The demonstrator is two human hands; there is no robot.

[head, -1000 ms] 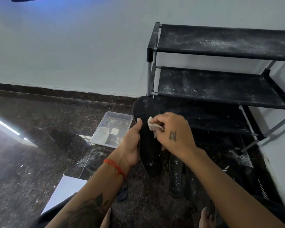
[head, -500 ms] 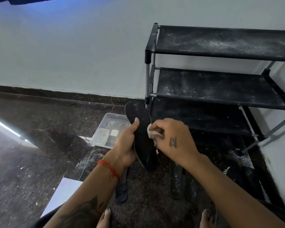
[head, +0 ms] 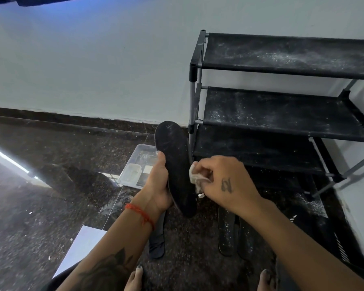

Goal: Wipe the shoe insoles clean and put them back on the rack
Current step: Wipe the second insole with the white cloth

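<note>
My left hand (head: 158, 185) grips a black insole (head: 174, 156) by its lower left edge, holding it upright with the toe end pointing up and dusty specks on its face. My right hand (head: 225, 181) pinches a crumpled white wipe (head: 194, 177) against the insole's right edge. The black shoe rack (head: 282, 114) stands to the right, its three fabric shelves dusted white. Two more dusty insoles (head: 226, 234) lie side by side on the floor below my right wrist. A dark insole (head: 157, 242) lies on the floor under my left wrist.
A clear plastic container (head: 135, 166) with a small tub inside sits on the dark polished floor behind my left hand. A white sheet (head: 80, 250) lies at the lower left. My bare toes (head: 135, 278) show at the bottom edge. The white wall runs behind.
The insole has tilted so its toe end points further left and up. My right hand with the wipe has slid from the insole's face down to its right edge.
</note>
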